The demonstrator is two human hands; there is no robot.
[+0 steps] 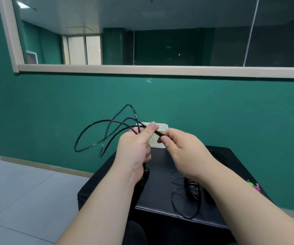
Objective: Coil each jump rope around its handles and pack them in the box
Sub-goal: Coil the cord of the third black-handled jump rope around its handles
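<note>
Left hand [133,151]: clenched round a pair of black handles [146,171], with the lower ends showing below the palm; thumb and forefinger raised, pinching the cord.

Right hand [183,149]: pinching the same cord between thumb and forefinger, just beside the left fingertips, with a short taut stretch between.

Jump rope [158,133]: black and thin, held up above the desk; several loose loops arcing up and out to the left of the left hand, hanging in the air against the green wall [231,112].

Box [163,127]: white, at the far edge of the desk by the wall, largely hidden behind both hands; contents not discernible.

Second jump rope [193,187]: black, lying on the desk below the right wrist, handles side by side, cord in slack loops reaching toward the near edge.

Desk [160,197]: black, low, set against the wall.

Faint cord [218,155]: dark line on the far right of the desk, hard to make out.

Bright item [255,186]: pink and green, at the right edge of the desk, just beside the right forearm; too small to identify.

Setting: pale-framed window [142,69] above, grey tiled floor [27,191] to the left.
</note>
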